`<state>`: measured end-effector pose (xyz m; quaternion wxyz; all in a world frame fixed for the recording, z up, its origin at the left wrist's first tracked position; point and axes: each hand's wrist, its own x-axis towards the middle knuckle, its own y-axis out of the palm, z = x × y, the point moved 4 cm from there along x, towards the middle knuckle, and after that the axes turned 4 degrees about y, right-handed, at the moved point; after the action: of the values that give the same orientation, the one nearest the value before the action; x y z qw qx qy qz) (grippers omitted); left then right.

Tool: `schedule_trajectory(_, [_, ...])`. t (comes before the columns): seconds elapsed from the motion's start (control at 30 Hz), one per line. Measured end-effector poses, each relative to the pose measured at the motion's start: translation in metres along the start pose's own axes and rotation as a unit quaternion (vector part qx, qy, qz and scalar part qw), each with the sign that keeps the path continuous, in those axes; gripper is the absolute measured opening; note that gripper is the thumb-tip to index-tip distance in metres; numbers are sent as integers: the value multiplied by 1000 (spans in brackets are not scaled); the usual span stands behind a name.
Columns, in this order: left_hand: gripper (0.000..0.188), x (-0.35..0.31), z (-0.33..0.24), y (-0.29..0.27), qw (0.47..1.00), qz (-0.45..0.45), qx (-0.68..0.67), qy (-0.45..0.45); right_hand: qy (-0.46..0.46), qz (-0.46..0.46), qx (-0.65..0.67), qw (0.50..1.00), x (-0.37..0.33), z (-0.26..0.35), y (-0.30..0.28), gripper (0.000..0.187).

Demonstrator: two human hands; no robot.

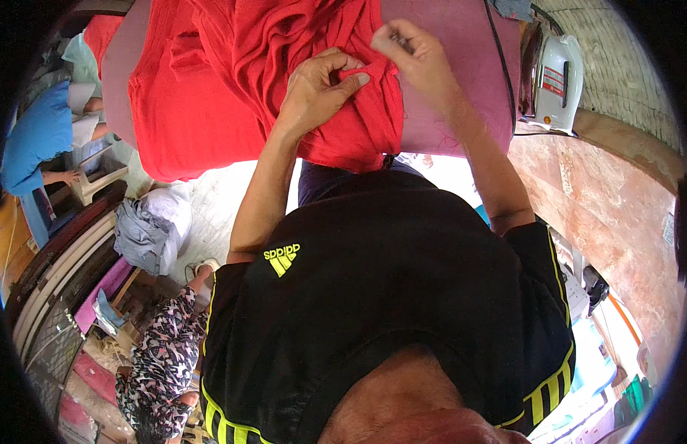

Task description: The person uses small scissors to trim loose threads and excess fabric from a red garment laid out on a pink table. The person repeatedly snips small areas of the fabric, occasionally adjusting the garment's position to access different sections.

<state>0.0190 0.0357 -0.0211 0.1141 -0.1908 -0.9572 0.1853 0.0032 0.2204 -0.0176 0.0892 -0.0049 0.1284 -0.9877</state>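
Observation:
A bunched red knit cloth (pixel 203 111), perhaps a garment, lies spread over a pink padded board (pixel 462 81) and hangs past its near edge. My left hand (pixel 317 89) is closed on it, pinching a fold between thumb and fingers. Just right of that fold, my right hand (pixel 417 59) is raised above the board with its fingers curled together. Something small and greyish shows between those fingers, too little of it to name. Loose threads trail from the cloth's right edge.
A white iron (pixel 558 81) with red stripes stands right of the board, near a dark cord (pixel 500 52). Grey and white cloths (pixel 147 229) are heaped at the left. A person in blue (pixel 40 137) and another in a patterned garment (pixel 166 348) are on the left.

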Motion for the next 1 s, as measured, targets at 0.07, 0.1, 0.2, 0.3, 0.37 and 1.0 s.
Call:
schedule_trajectory(0.07, [24, -1, -3, -1, 1000, 0, -10, -5, -21, -39, -14, 999, -1, 1, -8, 22])
schedule_trajectory(0.1, [24, -2, -4, -1, 1000, -1, -14, -9, -51, -42, -26, 997, -5, 4, -11, 23])
schedule_trajectory(0.2, [23, -3, 0, -1, 1000, -11, -1, -13, -55, 17, -128, 990, -25, 22, -14, 26])
schedule_trajectory(0.3, [22, -4, 6, 2, 998, -33, -40, -24, -39, 68, -176, 981, -39, 37, -10, 26])
schedule_trajectory(0.37, [21, -2, 4, 1, 998, -43, -33, -12, -26, 83, -171, 981, -39, 36, -8, 25])
schedule_trajectory(1.0, [6, 0, -5, 1, 996, -87, -25, 22, -61, 125, -243, 960, -17, 26, -1, 23])
